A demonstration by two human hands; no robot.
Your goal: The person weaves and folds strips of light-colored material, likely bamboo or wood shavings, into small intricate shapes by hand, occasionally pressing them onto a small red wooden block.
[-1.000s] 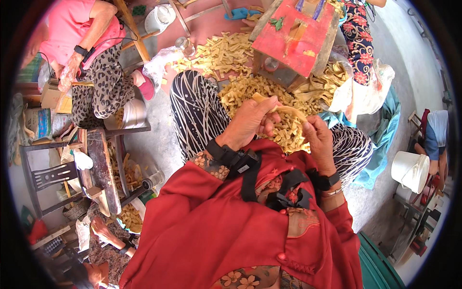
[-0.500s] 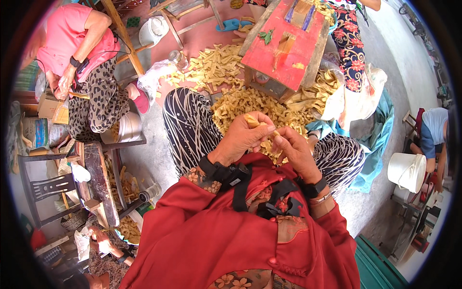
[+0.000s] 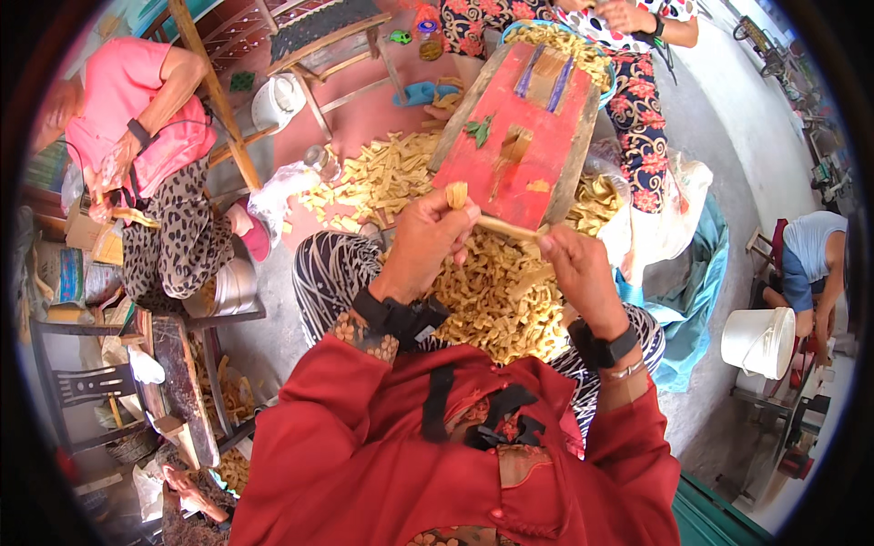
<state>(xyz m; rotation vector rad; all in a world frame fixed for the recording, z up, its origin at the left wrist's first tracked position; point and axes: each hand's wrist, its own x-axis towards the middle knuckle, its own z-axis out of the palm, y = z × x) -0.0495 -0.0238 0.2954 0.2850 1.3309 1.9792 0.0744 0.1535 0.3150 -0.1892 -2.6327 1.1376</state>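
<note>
A pale yellow strip (image 3: 507, 227) stretches between my two hands, above a pile of similar pieces (image 3: 496, 309); its material is hard to tell. My left hand (image 3: 425, 238) pinches a rolled or folded part of it, which pokes up above the fingertips. The strip's other end is between the thumb and fingers of my right hand (image 3: 583, 273). Just beyond my hands stands a red-topped wooden bench (image 3: 514, 150) with a green leaf (image 3: 478, 131) and a small yellow scrap on it.
More strips (image 3: 378, 177) lie on the floor to the left of the bench. A person in pink (image 3: 137, 109) sits at the left, and another in flowered trousers (image 3: 635, 118) behind the bench. A teal cloth (image 3: 687, 300) and white bucket (image 3: 758, 342) are at right.
My hands have moved apart and forward, and the strip now shows stretched between them. The view has shifted, showing more beyond the bench.
</note>
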